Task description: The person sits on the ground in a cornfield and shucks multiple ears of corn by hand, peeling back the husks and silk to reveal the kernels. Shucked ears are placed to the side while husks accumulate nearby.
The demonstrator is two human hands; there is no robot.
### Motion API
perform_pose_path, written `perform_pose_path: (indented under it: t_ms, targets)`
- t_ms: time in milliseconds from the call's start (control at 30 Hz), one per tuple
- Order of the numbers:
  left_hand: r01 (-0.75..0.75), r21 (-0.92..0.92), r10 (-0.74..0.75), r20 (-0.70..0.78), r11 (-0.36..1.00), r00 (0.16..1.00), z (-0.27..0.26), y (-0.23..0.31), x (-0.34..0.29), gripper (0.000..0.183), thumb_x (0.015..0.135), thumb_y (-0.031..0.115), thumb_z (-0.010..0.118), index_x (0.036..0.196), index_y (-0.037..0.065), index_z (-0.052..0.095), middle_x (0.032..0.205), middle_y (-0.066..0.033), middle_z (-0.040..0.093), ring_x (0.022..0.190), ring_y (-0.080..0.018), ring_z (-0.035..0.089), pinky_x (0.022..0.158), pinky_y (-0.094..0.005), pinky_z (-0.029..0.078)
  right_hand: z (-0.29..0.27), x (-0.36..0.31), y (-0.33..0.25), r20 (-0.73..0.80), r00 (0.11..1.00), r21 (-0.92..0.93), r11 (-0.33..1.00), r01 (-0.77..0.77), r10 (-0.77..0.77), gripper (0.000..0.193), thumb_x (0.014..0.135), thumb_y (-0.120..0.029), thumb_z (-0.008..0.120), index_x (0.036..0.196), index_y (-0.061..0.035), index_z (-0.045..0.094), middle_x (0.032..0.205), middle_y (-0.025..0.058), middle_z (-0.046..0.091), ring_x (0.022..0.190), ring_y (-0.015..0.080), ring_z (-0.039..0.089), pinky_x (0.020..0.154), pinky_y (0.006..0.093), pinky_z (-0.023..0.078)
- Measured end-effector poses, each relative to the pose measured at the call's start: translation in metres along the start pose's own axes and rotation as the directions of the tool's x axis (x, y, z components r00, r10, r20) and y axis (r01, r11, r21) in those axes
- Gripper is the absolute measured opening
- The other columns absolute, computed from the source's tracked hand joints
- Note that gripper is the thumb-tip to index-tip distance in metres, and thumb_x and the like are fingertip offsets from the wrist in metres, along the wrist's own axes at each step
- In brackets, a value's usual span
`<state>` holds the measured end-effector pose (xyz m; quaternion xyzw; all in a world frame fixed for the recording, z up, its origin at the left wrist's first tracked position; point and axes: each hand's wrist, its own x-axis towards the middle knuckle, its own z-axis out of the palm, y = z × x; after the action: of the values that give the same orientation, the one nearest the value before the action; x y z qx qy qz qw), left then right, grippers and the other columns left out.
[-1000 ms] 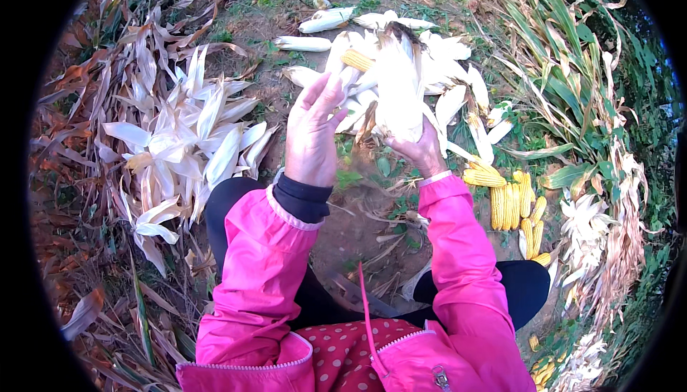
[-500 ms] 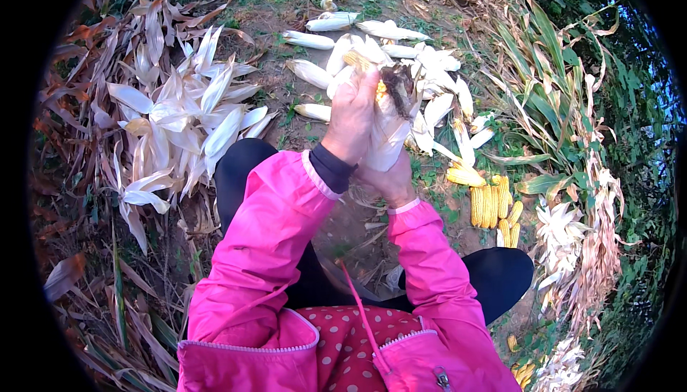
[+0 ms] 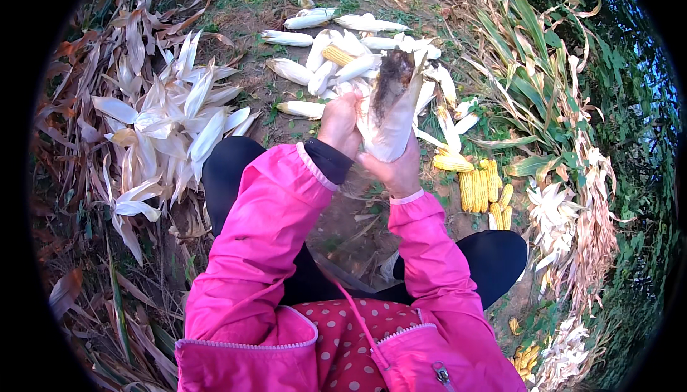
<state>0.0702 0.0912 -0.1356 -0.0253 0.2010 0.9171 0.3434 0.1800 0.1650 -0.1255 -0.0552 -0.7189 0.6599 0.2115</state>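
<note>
A corn ear in pale husk (image 3: 388, 131), with dark brown silk at its upper end, is held in front of me between both hands. Around its lower end my right hand (image 3: 397, 172) is closed, with part of the fingers behind the husk. My left hand (image 3: 339, 124) is pinched on the husk's left side. No kernels show on this ear from here. Just beyond lies a heap of corn ears in white husks (image 3: 358, 69), among them one bare yellow ear (image 3: 336, 55).
Husked yellow corn ears (image 3: 478, 188) lie in a small stack to the right, with more yellow ears (image 3: 526, 358) at lower right. A pile of loose husks (image 3: 168, 124) is at left. Dry stalks and leaves (image 3: 533, 70) border the right side. My bent knees flank the work.
My left hand has come down and left from the ear's upper part to the husk's side. The ear's silk end now shows more fully, and the yellow kernels near it are out of sight.
</note>
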Motion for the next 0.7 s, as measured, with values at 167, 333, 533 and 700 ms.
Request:
perform_pose_path:
  t_ms: [167,333,533,700]
  targets:
    - [-0.068,-0.03,0.066,-0.052,0.997,0.996,0.011,-0.002,-0.011,0.025,0.101,0.021,0.031,0.085,0.008,0.044,0.084,-0.0138,0.059,0.081,-0.023,0.058,0.08,-0.0414,0.048,0.016,0.005,0.033,-0.162,0.954,0.671,0.737,-0.08,0.251,0.068,0.082,-0.032,0.068,0.133,0.0007,0.037,0.125,0.01,0.05,0.112,0.0209,0.052,0.095,0.0345,0.041]
    - [0.086,0.068,-0.086,-0.001,0.994,0.996,0.018,0.003,-0.026,0.022,0.101,0.021,0.035,0.085,0.009,0.045,0.066,0.0013,0.042,0.055,-0.0107,0.036,0.058,-0.027,0.039,-0.003,0.018,0.067,-0.291,0.876,0.698,0.712,-0.082,0.386,0.059,0.09,-0.034,0.058,0.134,-0.0014,0.037,0.127,0.0114,0.05,0.111,0.0218,0.053,0.093,0.0373,0.044]
    - [0.341,0.456,-0.443,0.136,0.822,0.886,0.028,0.008,-0.049,0.029,0.102,0.028,0.036,0.082,0.01,0.046,0.061,0.0056,0.033,0.05,-0.0058,0.025,0.049,-0.0226,0.028,-0.099,0.043,0.045,-0.539,0.658,0.761,0.638,0.114,0.525,0.051,0.093,-0.047,0.046,0.127,-0.0088,0.047,0.114,0.011,0.059,0.103,0.0262,0.059,0.089,0.0436,0.048]
    - [0.234,0.701,-0.573,0.295,0.673,0.765,0.022,0.002,-0.046,0.037,0.1,0.04,0.038,0.093,0.007,0.053,0.073,-0.0011,0.049,0.062,-0.0118,0.046,0.06,-0.0261,0.04,-0.121,0.05,0.036,-0.567,0.756,0.574,0.815,0.078,0.327,0.066,0.094,-0.055,0.04,0.131,-0.0012,0.041,0.123,0.0147,0.054,0.11,0.027,0.057,0.094,0.0379,0.046]
